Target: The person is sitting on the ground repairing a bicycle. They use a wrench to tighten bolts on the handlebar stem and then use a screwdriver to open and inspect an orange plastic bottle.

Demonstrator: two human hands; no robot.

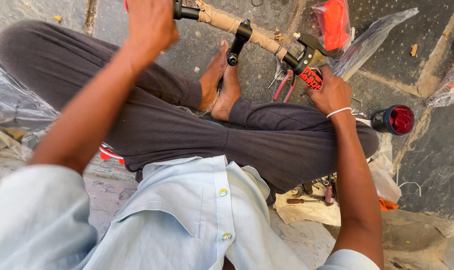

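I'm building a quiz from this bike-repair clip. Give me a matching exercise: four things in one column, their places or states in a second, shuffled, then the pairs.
Things:
1. left hand
2. right hand
3. pliers
4. red-lensed lamp

Places or states:
A. lying on the stone floor, beyond the right knee
B. gripping the handlebar's left end
C. on the red grip by the brake lever
D. on the floor under the bar, red-handled

Pairs: 1-B, 2-C, 3-D, 4-A
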